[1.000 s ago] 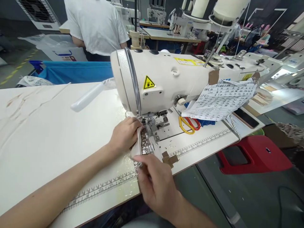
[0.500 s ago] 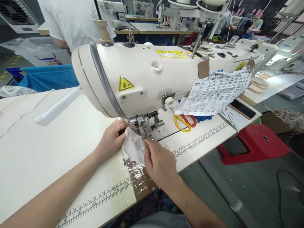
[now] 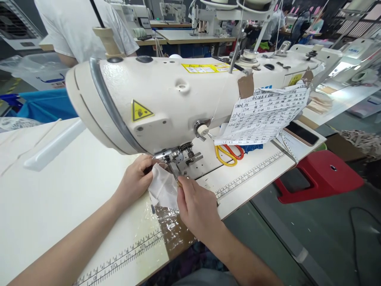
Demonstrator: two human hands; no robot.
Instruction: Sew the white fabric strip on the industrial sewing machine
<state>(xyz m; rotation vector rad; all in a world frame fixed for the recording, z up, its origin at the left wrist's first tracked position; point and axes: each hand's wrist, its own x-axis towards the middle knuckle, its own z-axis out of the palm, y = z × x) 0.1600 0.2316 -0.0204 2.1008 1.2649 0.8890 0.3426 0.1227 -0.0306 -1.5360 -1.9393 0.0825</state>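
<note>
A small piece of white fabric (image 3: pixel 163 186) lies under the needle area of a white sewing machine (image 3: pixel 166 91). My left hand (image 3: pixel 137 176) is closed on the fabric's left edge, its fingertips close to the presser foot (image 3: pixel 169 157). My right hand (image 3: pixel 199 204) is closed around a slim metal tool (image 3: pixel 175 173) with a brownish end, pointing up toward the presser foot. Its exact kind is hidden by the fingers. The fabric's far edge is lost behind the left fingers and machine parts.
Yellow- and red-handled scissors (image 3: pixel 228 155) lie right of the needle area. A handwritten paper sheet (image 3: pixel 264 113) hangs from the machine arm. Farther right are a phone (image 3: pixel 302 133) and a red stool (image 3: pixel 324 174). A person in a white shirt (image 3: pixel 86 29) stands behind the machine.
The view has shifted slightly, so the machine sits farther left. Both hands keep their holds near the presser foot, with little visible movement relative to the machine.
</note>
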